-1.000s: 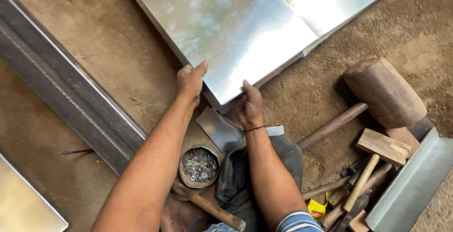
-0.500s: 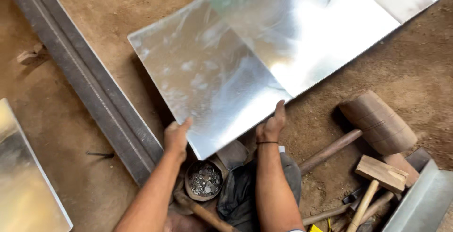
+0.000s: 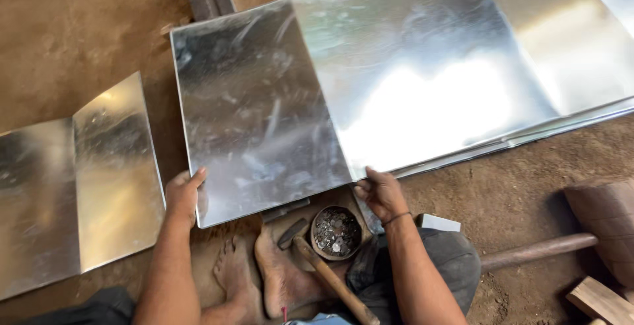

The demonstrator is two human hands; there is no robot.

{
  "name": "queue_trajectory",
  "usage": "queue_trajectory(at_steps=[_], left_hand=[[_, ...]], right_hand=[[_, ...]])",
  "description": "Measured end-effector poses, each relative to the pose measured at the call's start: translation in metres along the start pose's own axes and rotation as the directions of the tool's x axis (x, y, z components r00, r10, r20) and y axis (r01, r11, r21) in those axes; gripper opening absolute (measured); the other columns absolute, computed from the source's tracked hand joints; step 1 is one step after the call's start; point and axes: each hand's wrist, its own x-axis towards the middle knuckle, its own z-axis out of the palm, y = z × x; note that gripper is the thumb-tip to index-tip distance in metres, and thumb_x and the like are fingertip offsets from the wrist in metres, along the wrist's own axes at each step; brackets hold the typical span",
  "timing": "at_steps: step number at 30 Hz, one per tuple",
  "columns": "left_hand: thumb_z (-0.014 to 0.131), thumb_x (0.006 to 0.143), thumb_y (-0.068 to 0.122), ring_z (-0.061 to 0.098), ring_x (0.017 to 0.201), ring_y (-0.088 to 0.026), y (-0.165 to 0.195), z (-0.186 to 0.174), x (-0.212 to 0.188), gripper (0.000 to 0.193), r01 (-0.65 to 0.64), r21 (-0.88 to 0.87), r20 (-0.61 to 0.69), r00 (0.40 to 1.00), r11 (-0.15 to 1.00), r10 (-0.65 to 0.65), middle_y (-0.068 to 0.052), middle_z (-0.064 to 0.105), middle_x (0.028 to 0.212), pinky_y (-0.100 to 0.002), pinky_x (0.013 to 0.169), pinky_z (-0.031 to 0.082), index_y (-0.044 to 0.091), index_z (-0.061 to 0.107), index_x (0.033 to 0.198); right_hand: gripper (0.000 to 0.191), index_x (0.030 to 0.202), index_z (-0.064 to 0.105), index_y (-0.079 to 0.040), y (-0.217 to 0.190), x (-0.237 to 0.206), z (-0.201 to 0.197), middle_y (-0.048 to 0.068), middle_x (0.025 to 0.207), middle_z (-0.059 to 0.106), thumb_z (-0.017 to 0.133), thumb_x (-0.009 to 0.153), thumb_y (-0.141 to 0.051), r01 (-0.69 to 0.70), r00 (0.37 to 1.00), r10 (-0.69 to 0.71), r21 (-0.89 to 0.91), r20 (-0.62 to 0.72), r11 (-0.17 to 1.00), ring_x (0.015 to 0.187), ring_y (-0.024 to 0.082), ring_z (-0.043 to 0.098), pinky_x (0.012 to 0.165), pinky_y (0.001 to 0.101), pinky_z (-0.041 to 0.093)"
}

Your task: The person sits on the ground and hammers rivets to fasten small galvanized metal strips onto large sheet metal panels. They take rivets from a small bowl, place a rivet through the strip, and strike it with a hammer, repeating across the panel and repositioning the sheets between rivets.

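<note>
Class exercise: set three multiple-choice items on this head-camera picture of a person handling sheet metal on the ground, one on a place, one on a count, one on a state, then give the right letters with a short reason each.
1. Where is the small round bowl of metal bits?
A. on the folded sheet
B. on the ground between the forearms, beside the bare feet
C. next to the wooden mallet head

2. How many hands grip the sheet's near edge?
A. none
B. one
C. two

3. How does the big sheet lie?
A. rolled into a tube
B. creased, with two panels meeting at a fold
C. cut into strips

Answers: B, the bowl sits by the bare feet; C, left hand and right hand both hold the edge; B, the galvanised sheet shows a fold line.
</note>
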Motion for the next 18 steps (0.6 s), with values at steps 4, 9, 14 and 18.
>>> queue_trajectory(at_steps=[4, 9, 14, 18], left_hand=[[0.062, 0.104, 0.063, 0.067, 0.086, -0.044, -0.041, -0.046, -0.004, 0.064, 0.107, 0.634, -0.414, 0.883, 0.766, 0.219, -0.026, 0.071, 0.09, -0.054, 0.075, 0.053, 0.001, 0.076, 0.094], [0.046, 0.104, 0.065, 0.068, 0.091, -0.047, -0.039, -0.085, 0.001, 0.071, 0.124, 0.574, -0.384, 0.914, 0.81, 0.132, -0.024, 0.074, 0.09, -0.056, 0.086, 0.052, 0.004, 0.078, 0.088], [0.049, 0.105, 0.065, 0.066, 0.087, -0.049, -0.054, -0.073, 0.002, 0.07, 0.042, 0.524, -0.366, 0.913, 0.851, 0.18, -0.026, 0.069, 0.085, -0.058, 0.08, 0.051, 0.002, 0.075, 0.088], [0.053, 0.106, 0.062, 0.062, 0.077, -0.048, -0.067, -0.064, 0.017, 0.068, 0.038, 0.451, -0.338, 0.932, 0.892, 0.131, -0.026, 0.065, 0.077, -0.055, 0.075, 0.049, 0.0, 0.07, 0.084]], right_hand=[[0.025, 0.098, 0.064, 0.001, 0.048, 0.023, 0.03, 0.013, 0.083, 0.073, 0.061, 0.102, -0.023, -0.306, 0.952, 0.298, -0.269, -0.071, 0.913, 0.064, 0.02, 0.07, 0.054, 0.0311, 0.059], [0.015, 0.1, 0.059, -0.003, 0.078, 0.03, 0.08, 0.013, 0.084, 0.07, 0.059, 0.103, -0.017, -0.16, 0.985, 0.14, -0.228, -0.102, 0.96, 0.07, 0.021, 0.072, 0.057, 0.0336, 0.061], [0.014, 0.098, 0.059, -0.004, 0.066, 0.002, 0.081, 0.011, 0.083, 0.069, 0.06, 0.103, -0.017, -0.105, 0.989, 0.071, -0.268, -0.132, 0.958, 0.073, 0.021, 0.071, 0.06, 0.0343, 0.061], [0.017, 0.094, 0.062, -0.004, 0.066, 0.001, 0.061, 0.012, 0.08, 0.07, 0.06, 0.102, -0.018, -0.14, 0.98, 0.089, -0.303, -0.176, 0.943, 0.073, 0.023, 0.071, 0.058, 0.0348, 0.059]])
